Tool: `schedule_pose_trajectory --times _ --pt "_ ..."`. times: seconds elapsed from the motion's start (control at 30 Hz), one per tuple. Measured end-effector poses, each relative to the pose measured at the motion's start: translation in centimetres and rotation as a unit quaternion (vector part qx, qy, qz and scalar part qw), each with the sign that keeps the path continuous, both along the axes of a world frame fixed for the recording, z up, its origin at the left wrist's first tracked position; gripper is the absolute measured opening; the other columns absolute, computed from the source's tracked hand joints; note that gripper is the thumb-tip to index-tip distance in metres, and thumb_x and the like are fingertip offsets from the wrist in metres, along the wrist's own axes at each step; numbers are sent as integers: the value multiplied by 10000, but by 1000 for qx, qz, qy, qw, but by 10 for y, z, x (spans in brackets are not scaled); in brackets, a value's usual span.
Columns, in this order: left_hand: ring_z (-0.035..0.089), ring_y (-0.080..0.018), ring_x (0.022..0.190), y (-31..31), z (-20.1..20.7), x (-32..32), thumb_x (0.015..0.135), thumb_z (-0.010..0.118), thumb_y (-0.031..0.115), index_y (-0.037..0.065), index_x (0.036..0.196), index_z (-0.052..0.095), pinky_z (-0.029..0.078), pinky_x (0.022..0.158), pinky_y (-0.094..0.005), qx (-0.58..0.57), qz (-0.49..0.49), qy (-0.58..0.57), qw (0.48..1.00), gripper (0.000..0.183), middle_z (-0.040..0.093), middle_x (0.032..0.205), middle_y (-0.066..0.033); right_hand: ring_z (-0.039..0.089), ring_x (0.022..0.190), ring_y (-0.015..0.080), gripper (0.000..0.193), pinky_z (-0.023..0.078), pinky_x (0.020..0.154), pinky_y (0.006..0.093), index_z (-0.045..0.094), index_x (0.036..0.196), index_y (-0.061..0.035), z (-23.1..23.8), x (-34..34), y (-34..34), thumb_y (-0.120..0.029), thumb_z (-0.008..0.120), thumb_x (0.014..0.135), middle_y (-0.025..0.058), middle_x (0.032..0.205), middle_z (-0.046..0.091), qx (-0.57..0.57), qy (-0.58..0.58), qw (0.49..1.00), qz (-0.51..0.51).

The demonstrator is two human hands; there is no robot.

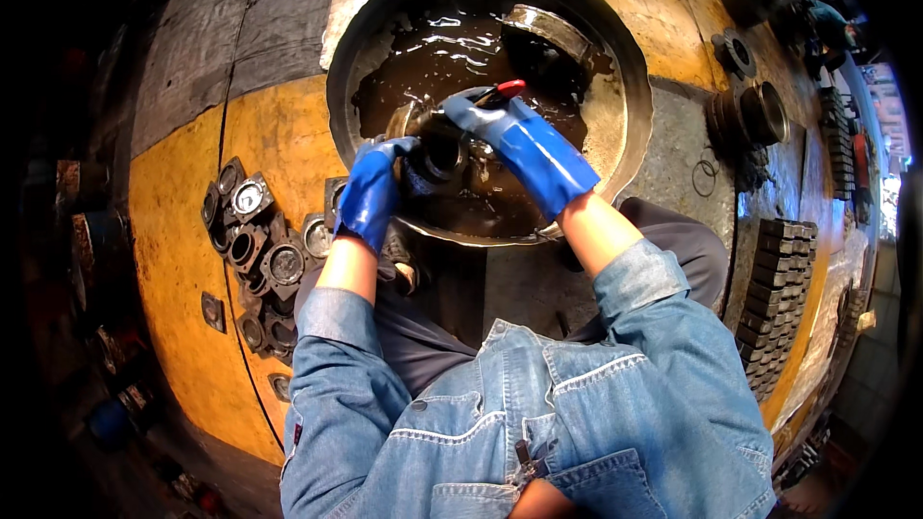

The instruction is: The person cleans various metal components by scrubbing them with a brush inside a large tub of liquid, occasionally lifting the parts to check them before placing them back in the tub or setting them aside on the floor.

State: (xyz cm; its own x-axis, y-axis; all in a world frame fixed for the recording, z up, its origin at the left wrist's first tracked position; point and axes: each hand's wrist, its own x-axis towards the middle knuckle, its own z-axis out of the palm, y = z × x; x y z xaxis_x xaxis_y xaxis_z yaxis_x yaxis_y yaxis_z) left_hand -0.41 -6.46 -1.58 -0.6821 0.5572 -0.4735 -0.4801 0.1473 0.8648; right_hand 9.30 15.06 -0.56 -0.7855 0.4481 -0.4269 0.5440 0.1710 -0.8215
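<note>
Over a wide round basin (636,125) of dark, oily liquid, my left hand (373,183), in a blue rubber glove, grips the edge of a dark metal part with a round opening (444,156). My right hand (510,139), gloved the same way, is closed around a tool with a red handle end (511,88). The tool's working end is hidden behind the glove and the part, so its kind does not show. A large metal ring (550,27) sits partly in the liquid at the basin's far right.
Left of the basin lies a heap of square metal flanges with round holes (286,264). To the right stand a hollow metal cylinder (764,113) and stacked dark blocks (777,293). Thin rings (705,178) lie on the floor near the basin.
</note>
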Motion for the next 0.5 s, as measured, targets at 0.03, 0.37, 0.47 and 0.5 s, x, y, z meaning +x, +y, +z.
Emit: schedule_pose_trajectory --times 0.03,0.37,0.47,0.5 --pt "697 -259 1102 -1 7 3 900 696 208 -50 1100 801 545 990 -342 3 -13 26 1000 344 764 1163 -171 706 1050 250 501 548 956 392 720 1223 12 -1 1 1 -427 728 982 175 1205 755 5 -7 1000 3" --pt "721 -242 987 2 -6 -2 896 680 166 -50 1102 799 568 910 -331 13 4 -28 1000 321 769 1094 -158 707 1077 254 509 541 977 390 712 1237 18 0 9 7 -424 720 984 182 1208 755 19 -18 1000 -3" --pt "726 -244 969 0 -7 -4 901 666 163 -55 1100 800 573 894 -328 26 -5 -22 999 324 768 1102 -164 704 1098 249 525 534 992 386 705 1253 22 5 1 -7 -429 716 984 185 1212 754 26 -37 998 33" --pt "727 -245 963 1 -6 -4 903 660 161 -57 1099 800 575 889 -328 29 -16 -6 999 325 768 1103 -166 703 1105 247 530 532 997 385 703 1258 23 6 1 -8 -431 715 984 186 1213 753 28 -45 998 37"
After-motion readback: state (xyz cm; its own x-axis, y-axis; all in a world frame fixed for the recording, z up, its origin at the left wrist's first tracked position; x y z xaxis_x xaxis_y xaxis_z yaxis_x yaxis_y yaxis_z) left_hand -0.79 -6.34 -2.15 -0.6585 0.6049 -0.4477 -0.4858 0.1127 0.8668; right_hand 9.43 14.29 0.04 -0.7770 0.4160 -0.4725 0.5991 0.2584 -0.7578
